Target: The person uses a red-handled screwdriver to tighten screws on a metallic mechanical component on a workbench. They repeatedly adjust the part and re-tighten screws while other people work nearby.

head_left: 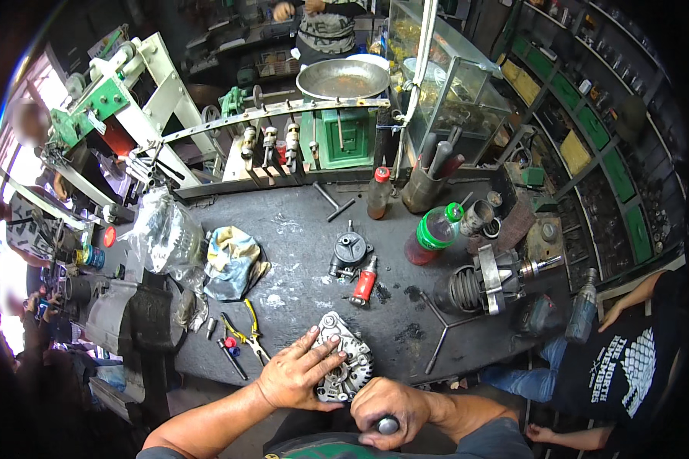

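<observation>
At the near edge of the bench stands a silver alternator (347,366) with a slotted, finned housing. Across its left side lies my left hand (298,372), fingers spread over the metal and steadying it. My right hand (390,409) is closed in a fist beside the alternator's lower right. From that fist sticks the rounded grey end of a tool handle (386,425); the rest of the tool is hidden. Beyond the alternator lie a red and silver cylindrical tool (366,283) and a round dark metal part (350,249). Yellow-handled pliers (245,330) rest left of my left hand.
A crumpled rag (232,262) and a plastic bag (164,229) lie left. To the right are a three-armed wrench (443,329), a green-capped bottle (430,236) and a rotor assembly (482,284). A person in a black shirt (628,367) is close on the right.
</observation>
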The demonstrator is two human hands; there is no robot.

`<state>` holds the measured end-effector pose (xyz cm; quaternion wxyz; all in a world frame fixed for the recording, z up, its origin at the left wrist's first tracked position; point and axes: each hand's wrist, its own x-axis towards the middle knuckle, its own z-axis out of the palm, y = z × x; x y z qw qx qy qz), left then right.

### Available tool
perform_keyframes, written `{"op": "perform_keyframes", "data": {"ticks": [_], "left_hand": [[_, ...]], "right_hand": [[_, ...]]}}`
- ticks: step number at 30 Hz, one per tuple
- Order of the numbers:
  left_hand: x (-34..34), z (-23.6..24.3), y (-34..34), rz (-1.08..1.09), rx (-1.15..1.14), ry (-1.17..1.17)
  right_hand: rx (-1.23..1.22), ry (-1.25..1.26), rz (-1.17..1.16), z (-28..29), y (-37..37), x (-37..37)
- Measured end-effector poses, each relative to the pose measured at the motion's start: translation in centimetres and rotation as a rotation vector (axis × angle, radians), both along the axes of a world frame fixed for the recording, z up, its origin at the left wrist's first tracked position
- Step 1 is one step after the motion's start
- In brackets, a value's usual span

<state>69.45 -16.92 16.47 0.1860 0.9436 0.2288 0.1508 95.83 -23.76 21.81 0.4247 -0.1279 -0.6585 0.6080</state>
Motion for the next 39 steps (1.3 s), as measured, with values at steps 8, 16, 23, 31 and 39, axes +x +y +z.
{"op": "perform_keyframes", "data": {"ticks": [8, 16, 23, 31, 39], "left_hand": [[1.4, -0.4, -3.1, 0.276, 0.018, -0.073], [-0.1, 0.0, 2.5, -0.128, -0.059, 0.008], [-0.4, -0.8, -0.1, -0.001, -0.054, -0.015], [0.4, -0.7, -2.0, 0.161, -0.039, -0.094], [-1.5, 4.5, 2.4, -0.057, 0.026, 0.214]], "right_hand": [[0.180, -0.130, -1.197, -1.5, -4.4, -4.4], [0.032, -0.130, 0.167, 0.2, 2.1, -0.3], [0.040, -0.036, -0.206, -0.2, -1.5, -1.0], [0.097, -0.190, -1.154, 0.0, -4.3, -5.5], [-0.138, 0.266, -0.795, 4.9, -1.8, -1.4]]}}
